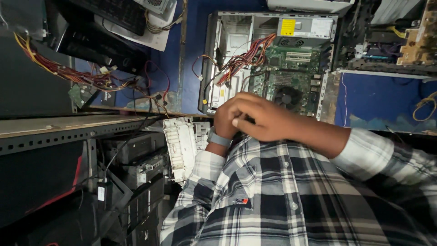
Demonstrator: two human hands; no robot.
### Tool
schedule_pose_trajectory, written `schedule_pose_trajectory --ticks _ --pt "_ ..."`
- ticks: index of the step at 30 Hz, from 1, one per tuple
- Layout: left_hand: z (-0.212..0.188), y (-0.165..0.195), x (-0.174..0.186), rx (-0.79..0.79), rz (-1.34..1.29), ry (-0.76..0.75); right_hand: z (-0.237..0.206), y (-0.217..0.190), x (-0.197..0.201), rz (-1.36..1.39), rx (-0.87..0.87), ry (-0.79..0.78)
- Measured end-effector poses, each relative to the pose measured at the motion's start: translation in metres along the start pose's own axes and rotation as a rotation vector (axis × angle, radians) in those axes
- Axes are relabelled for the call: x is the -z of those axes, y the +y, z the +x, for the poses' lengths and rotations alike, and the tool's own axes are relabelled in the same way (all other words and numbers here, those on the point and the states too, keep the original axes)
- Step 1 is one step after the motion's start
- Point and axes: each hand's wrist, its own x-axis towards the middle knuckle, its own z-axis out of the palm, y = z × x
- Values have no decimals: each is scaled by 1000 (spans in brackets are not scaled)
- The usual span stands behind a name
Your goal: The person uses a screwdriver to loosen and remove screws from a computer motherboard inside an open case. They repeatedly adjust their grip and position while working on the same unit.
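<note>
1. Case [232, 43] lies just beyond my hands, on its side with the panel off, so the insides face me.
2. Fan [287, 96] sits just past my knuckles.
3. My right hand [264, 119] curls narrow over my left hand [224, 120], holding nothing I can see. I cannot tell the left's grip because it is covered.

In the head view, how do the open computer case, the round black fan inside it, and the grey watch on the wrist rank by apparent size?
1. Open computer case, clearly largest.
2. and 3. Round black fan and grey watch look alike; the watch is nearer the camera, so no ranking.
</note>
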Motion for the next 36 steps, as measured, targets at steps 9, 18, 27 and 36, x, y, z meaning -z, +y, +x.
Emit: schedule_pose_trajectory --ticks 9,18,27,36 --pt "4 14 0 -109 111 11 8 52 9 118 -56 -109" --pt "-1 -8 4 -134 142 -30 4 -16 38 -260 131 -172" --pt "8 15 8 -217 -147 -89 2 -9 19 -1070 -353 -182" --pt "13 -2 8 -256 -4 -144 1 -40 30 -795 46 -7"
